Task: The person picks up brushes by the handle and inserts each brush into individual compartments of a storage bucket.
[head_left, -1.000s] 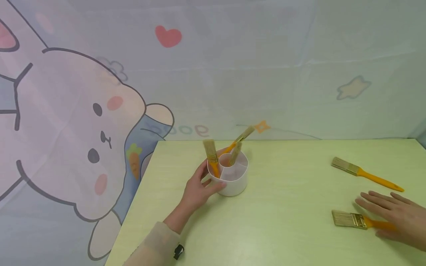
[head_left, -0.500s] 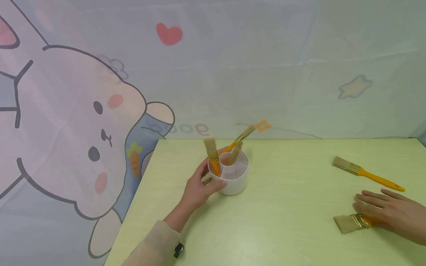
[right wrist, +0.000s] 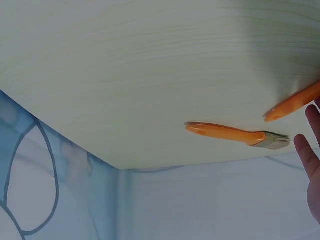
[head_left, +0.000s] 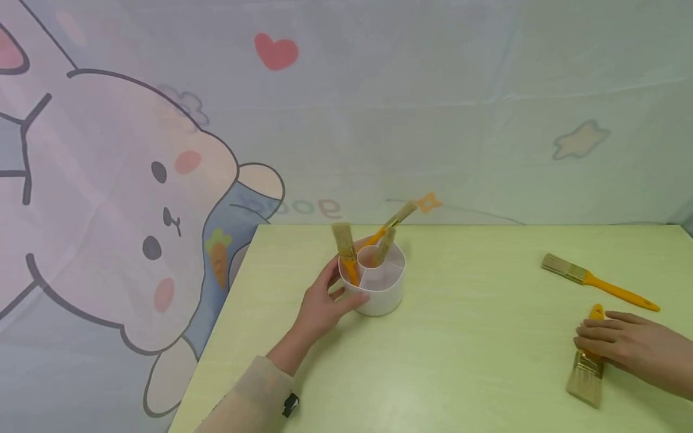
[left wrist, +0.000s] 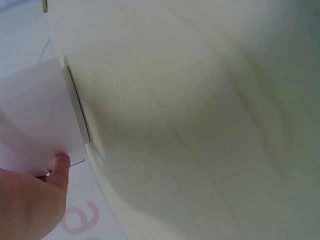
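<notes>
My left hand [head_left: 322, 307] grips the near left side of a white round divided pen holder [head_left: 381, 300] on the table, its thumb on the outer wall. Several paintbrushes stand in it bristles up: one [head_left: 344, 243] in the left compartment, one [head_left: 385, 246] in the central ring, one [head_left: 397, 216] leaning at the back. My right hand [head_left: 630, 349] holds another paintbrush [head_left: 587, 379] by its orange handle, low over the table, bristles toward me; its thumb is hidden. In the left wrist view the holder's wall [left wrist: 35, 115] shows beside my hand [left wrist: 30, 200].
A loose paintbrush [head_left: 601, 285] lies beyond my right hand, bristles toward the left; the right wrist view shows its orange handle [right wrist: 220, 131]. The pale green table [head_left: 460, 355] ends at the back against a printed curtain [head_left: 406, 120].
My right hand has taken the nearer paintbrush and turned it, so its bristles swung from pointing left to pointing toward me. My left hand and the holder have stayed put.
</notes>
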The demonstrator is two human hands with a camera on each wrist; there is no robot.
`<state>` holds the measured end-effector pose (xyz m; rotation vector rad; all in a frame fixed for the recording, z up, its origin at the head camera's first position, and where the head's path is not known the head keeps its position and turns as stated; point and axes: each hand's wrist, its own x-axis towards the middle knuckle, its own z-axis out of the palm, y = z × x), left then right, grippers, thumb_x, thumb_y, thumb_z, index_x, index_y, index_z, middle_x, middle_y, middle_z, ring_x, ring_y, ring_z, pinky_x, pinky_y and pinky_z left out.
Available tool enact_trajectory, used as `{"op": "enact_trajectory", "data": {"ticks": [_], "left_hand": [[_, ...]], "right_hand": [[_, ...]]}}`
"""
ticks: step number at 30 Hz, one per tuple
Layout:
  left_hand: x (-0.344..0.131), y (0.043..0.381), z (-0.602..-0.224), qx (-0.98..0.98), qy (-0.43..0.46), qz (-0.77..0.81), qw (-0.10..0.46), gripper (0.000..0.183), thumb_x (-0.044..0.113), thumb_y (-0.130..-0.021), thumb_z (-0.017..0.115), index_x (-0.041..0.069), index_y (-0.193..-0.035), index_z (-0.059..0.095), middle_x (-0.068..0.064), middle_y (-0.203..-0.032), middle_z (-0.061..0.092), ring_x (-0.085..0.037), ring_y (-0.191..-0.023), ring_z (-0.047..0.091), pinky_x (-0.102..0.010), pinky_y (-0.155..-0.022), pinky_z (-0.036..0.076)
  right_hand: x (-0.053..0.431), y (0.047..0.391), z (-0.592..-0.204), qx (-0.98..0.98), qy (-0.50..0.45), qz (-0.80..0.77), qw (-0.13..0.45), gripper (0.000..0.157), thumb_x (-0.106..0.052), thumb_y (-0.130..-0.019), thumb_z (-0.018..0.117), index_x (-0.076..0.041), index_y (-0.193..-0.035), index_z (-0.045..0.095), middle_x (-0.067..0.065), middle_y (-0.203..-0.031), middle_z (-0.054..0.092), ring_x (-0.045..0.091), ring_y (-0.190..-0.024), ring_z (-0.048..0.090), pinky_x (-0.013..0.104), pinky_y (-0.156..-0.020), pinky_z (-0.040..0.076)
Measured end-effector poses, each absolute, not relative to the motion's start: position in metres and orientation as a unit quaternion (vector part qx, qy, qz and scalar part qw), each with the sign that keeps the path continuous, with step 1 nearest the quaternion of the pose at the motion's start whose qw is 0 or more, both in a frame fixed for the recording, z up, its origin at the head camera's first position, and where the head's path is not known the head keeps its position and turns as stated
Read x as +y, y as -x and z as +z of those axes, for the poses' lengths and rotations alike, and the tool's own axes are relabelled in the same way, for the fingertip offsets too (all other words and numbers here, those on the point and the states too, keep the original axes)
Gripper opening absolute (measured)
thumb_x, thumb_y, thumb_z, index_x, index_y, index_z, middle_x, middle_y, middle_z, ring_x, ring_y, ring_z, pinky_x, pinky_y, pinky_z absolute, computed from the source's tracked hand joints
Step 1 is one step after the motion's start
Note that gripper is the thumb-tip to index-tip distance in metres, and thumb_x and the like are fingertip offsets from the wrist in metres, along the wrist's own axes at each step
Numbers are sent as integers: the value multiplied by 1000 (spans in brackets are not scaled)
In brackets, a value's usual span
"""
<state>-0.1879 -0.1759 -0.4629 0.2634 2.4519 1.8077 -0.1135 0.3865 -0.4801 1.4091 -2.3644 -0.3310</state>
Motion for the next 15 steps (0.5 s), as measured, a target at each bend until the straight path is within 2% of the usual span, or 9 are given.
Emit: {"op": "enact_trajectory", "data": {"ticks": [2,10,11,15], "left_hand": [[-176,188,-463,801,-89,590,42,94,27,-90,89,19,-167,36,-3,-166,45,-30,-152,45,-50,-118,48],[-176,188,-463,801,-83,591,47,94,27,-90,90,21,-167,36,0,-167,44,-28,-153,44,-49,-119,47],[-176,189,-463,801,-82,592,47,94,27,-90,90,21,-167,36,0,-167,44,-28,-153,44,-49,-119,47],[-176,189,-464,800,-82,592,45,94,26,-90,89,21,-168,36,-1,-167,44,-29,-153,44,-50,-118,48]], "right_hand": [[386,114,-479,-835,-503,-123,186,83,-34,-113,-3,-18,-104,77,0,-105,78,21,-97,72,24,-129,-13],[385,116,-476,-827,-519,-136,170,85,-31,-110,-5,-17,-102,79,0,-102,77,21,-93,74,26,-128,-15],[385,117,-476,-826,-521,-135,167,77,-32,-113,4,-17,-103,79,0,-102,77,21,-93,74,26,-129,-14],[384,119,-478,-819,-530,-128,179,78,-26,-115,2,-17,-100,79,0,-98,75,19,-88,72,26,-130,-12]]}}
